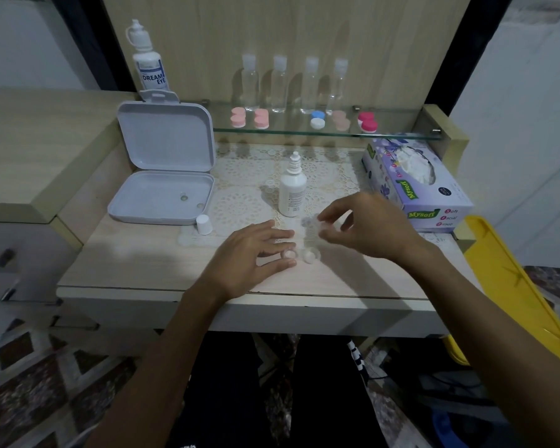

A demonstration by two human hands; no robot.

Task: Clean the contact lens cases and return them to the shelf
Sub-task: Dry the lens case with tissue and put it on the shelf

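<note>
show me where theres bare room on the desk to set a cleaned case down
Bare wood at the front left, between the open grey box, the left hand and the desk edge. Crowded: around the solution bottle, both hands and the tissue box.

"DREAM EYE" btl [151, 64], "Mysoft" tissue box [434, 202]
</note>
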